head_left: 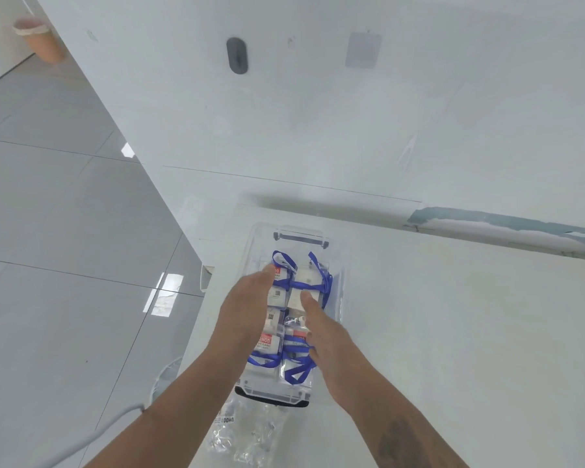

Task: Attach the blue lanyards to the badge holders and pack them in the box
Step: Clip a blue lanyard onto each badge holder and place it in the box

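I'm looking straight down at a clear plastic box [339, 282] sitting on the white tabletop [453, 332], down at the six o'clock side of my view. Inside it I count a packed layer of badge holders [306, 288], lying flat in two columns, with blue lanyards [325, 282] looped and crossed over them. One loop sticks up at the box's twelve o'clock end, another bunches at its six o'clock end.

My left hand [240, 309] comes in from seven o'clock, fingers straight and together, lying flat across the left column of holders; the fingertips reach a holder with a red label near the far end. It grips nothing that I can see. My right hand [328, 342] comes in from five o'clock. Its forefinger is stretched out and its tip presses on a white holder in the right column; the other fingers lie low against the holders and a blue strap at the box's near right, and I cannot tell whether they hook that strap.

The box has a handle [299, 236] at its twelve o'clock end and a dark one at its six o'clock end. Just beyond the near end, at six o'clock, lies a crumpled clear plastic bag [247, 437]. A grey tiled floor [65, 231] fills nine o'clock, with a pinkish bin [39, 38] up at eleven o'clock.
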The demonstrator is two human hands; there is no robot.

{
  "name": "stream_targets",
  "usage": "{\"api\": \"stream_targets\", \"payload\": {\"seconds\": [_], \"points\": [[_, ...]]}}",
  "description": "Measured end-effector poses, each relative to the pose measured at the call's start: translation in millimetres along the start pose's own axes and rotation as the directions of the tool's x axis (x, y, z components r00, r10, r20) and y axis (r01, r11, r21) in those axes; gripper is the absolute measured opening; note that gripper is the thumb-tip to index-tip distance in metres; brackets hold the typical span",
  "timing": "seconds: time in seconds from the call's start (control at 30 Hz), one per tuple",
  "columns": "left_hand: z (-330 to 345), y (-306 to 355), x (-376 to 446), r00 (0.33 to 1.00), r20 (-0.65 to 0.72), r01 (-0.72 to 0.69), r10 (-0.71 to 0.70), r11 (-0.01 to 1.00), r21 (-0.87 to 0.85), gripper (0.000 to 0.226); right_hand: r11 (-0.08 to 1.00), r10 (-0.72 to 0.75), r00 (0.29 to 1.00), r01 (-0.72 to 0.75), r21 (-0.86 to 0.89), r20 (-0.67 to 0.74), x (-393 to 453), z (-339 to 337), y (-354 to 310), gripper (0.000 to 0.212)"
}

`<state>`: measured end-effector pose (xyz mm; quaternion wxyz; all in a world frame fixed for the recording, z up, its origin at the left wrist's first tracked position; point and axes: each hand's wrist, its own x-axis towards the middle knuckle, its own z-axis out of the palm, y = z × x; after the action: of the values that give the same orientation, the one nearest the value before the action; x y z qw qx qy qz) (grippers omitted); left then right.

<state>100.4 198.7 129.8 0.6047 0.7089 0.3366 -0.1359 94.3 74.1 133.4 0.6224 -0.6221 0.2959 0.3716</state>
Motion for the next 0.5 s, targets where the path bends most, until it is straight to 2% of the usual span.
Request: {"api": "stream_targets", "payload": {"seconds": [0.1, 0.2, 0.27, 0.37, 0.4, 0.5], "points": [[-9, 2, -12, 0.974, -0.044, -0.225, 0.223, 0.973, -0.057, 0.012, 0.990, -0.136, 0.991, 0.136, 0.041, -0.012, -16, -9, -1, 0.023], [-21, 2, -20, 0.921, -0.082, -0.383, 0.380, 0.924, -0.018, 0.014, 0.950, -0.307, 0.948, 0.311, 0.036, -0.077, -38, -22, 0, 0.019], [-29, 0, -24, 0.885, -0.091, -0.455, 0.456, 0.890, 0.024, 0.021, 0.900, -0.429, 0.887, 0.436, 0.007, -0.170, -50, -30, 4, 0.016], [-39, -6, -33, 0.838, -0.070, -0.534, 0.541, 0.840, 0.093, 0.034, 0.818, -0.573, 0.779, 0.559, -0.134, -0.255, -73, -40, 15, 0.049], [-41, -8, -35, 0.816, -0.069, -0.564, 0.574, 0.817, 0.117, 0.038, 0.791, -0.610, 0.745, 0.590, -0.162, -0.269, -80, -44, 19, 0.054], [-47, -8, -48, 0.773, -0.074, -0.611, 0.630, 0.770, 0.183, 0.056, 0.721, -0.693, 0.663, 0.636, -0.276, -0.284, -102, -58, 25, 0.047]]}}
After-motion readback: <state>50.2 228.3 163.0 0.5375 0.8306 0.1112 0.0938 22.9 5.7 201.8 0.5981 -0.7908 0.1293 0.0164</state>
